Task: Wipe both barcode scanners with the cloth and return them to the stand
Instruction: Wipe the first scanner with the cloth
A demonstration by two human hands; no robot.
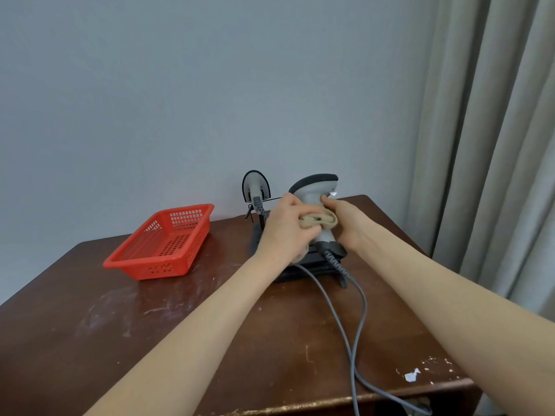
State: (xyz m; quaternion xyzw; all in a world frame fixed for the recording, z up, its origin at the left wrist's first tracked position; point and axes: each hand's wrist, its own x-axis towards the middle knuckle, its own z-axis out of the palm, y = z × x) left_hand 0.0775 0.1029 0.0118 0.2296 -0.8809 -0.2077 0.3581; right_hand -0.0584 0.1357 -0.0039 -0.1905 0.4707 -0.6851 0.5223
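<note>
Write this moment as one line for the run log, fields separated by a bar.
step: wiping | left hand: presses cloth on near scanner | right hand: grips same scanner | other scanner: on stand | basket: left

Both bare forearms reach forward and converge. The left hand (285,226) is curled, its fingers closed on a cloth (318,220). The right hand (345,223) seems to grip a scanner (315,190), thumb on its neck, though the fingers are hidden.
</note>
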